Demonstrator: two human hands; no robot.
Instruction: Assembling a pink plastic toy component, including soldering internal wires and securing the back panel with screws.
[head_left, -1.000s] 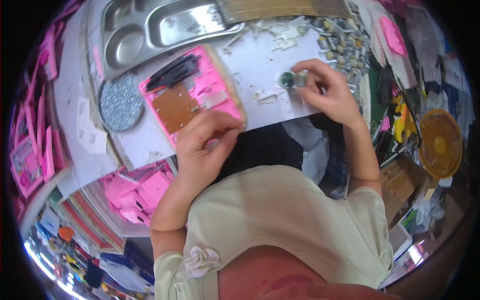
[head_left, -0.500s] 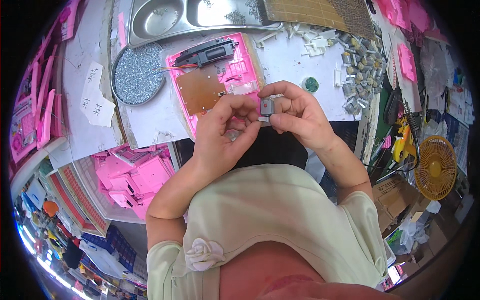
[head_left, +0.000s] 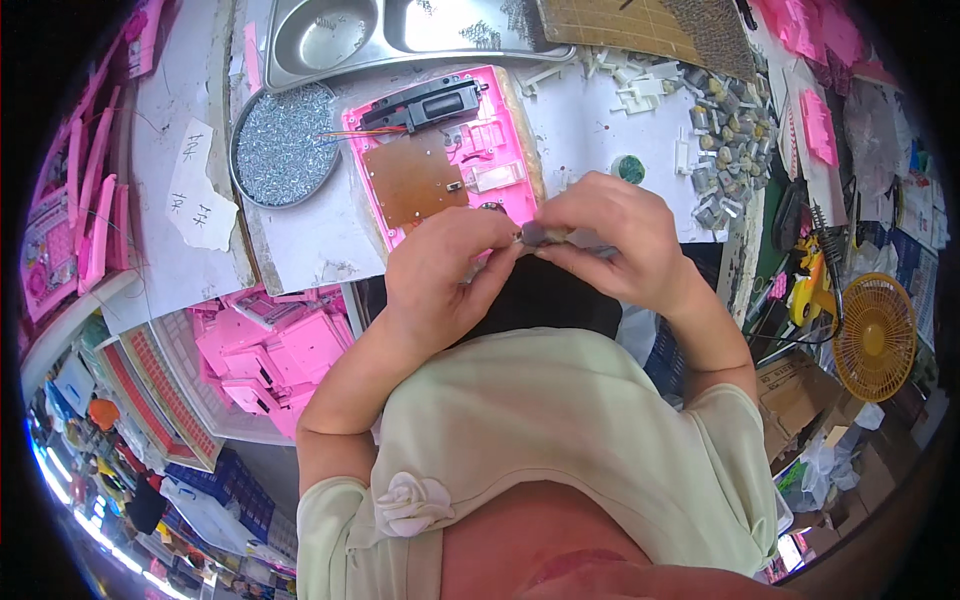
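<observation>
Just in front of the pink plastic housing, my two hands meet at their fingertips. A small grey motor (head_left: 535,235) is pinched between the thumb and fingers of my right hand (head_left: 625,235). My left hand (head_left: 435,265) is closed in a pinch at the motor's left end; what it grips there is too small and hidden to make out. The pink housing (head_left: 520,205) lies behind my hands, holding a brown circuit board (head_left: 408,180) and a black module (head_left: 425,108) with coloured wires.
A round dish of small silvery screws (head_left: 285,145) stands left of the housing, below a steel compartment tray (head_left: 390,55). Right lie a green-topped round piece (head_left: 628,168), white plastic parts (head_left: 645,92) and many grey motors (head_left: 712,140). Pink parts (head_left: 280,345) fill a bin at lower left.
The motor has turned from upright to lying sideways between my fingers. My right hand has rolled over it, and my left fingertips have closed in at its end.
</observation>
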